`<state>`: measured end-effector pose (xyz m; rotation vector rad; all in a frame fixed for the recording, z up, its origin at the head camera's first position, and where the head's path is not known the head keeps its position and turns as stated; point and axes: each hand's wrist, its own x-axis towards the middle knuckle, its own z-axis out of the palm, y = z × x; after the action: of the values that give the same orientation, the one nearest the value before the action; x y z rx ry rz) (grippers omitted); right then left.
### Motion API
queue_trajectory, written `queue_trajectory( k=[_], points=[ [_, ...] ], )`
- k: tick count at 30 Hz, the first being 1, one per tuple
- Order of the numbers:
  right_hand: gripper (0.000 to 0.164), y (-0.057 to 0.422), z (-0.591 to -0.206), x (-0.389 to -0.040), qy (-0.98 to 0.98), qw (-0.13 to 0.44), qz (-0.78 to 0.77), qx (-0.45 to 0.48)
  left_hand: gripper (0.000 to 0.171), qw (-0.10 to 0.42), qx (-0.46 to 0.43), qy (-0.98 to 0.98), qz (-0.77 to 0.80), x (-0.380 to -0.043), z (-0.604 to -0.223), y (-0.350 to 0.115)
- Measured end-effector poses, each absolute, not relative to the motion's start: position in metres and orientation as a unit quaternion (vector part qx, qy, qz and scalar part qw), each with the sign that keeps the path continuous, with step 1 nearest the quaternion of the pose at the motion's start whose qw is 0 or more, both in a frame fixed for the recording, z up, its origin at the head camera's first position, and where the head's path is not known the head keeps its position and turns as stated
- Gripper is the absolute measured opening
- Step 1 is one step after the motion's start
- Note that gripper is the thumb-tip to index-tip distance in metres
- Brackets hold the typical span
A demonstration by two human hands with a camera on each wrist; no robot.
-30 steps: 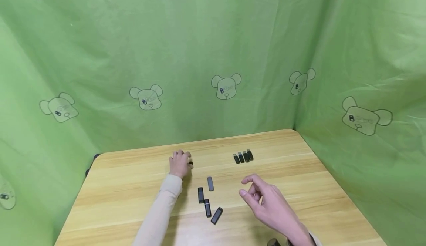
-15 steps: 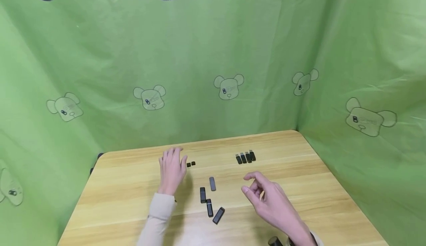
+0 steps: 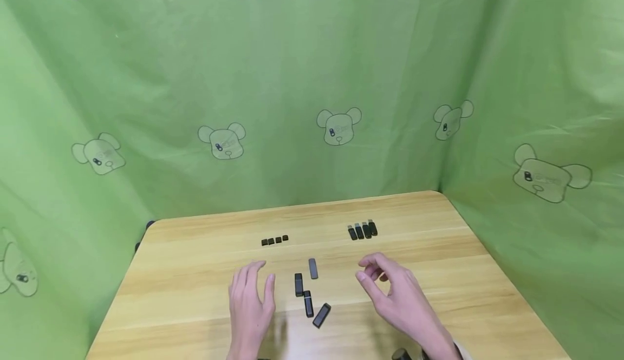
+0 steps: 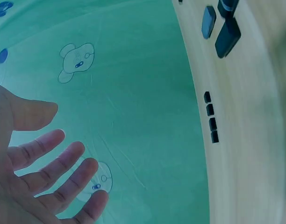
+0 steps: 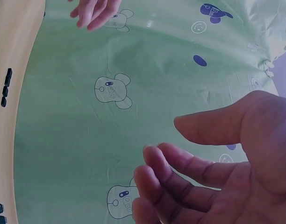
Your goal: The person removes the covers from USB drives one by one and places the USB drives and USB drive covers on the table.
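Left hand (image 3: 250, 308) – fingers spread, thumb apart; right hand (image 3: 398, 297) – fingers loosely curled.

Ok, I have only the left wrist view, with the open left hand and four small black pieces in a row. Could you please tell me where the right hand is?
Observer: The right hand is above the near right part of the table.
Operator: Thank you. And what is lying at the far right of the table?
Observer: A row of four black sticks with metal ends, side by side.
Operator: I see also some larger dark pieces near the top edge of my view. How many are they in total?
Observer: Four; in the head view they lie between the left hand and the right hand.
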<state>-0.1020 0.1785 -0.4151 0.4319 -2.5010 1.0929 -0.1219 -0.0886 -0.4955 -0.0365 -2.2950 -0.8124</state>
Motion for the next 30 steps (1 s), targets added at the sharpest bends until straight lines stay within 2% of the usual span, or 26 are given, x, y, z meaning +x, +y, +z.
queue_trajectory(
  k=[8, 22, 30],
  points=[
    [0.016, 0.178, -0.422, -0.107, -0.902, 0.197, 0.362, 0.131, 0.027, 0.346, -0.006, -0.878, -0.330, -0.103, -0.494, -0.089],
    [0.016, 0.171, -0.427, -0.107, -0.901, 0.200, 0.362, 0.132, 0.028, 0.344, 0.004, -0.873, -0.345, -0.097, -0.491, -0.088],
    [0.020, 0.159, -0.436, -0.108, -0.910, 0.175, 0.354, 0.127, 0.029, 0.342, 0.005, -0.872, -0.349, -0.094, -0.492, -0.085]
  ],
)
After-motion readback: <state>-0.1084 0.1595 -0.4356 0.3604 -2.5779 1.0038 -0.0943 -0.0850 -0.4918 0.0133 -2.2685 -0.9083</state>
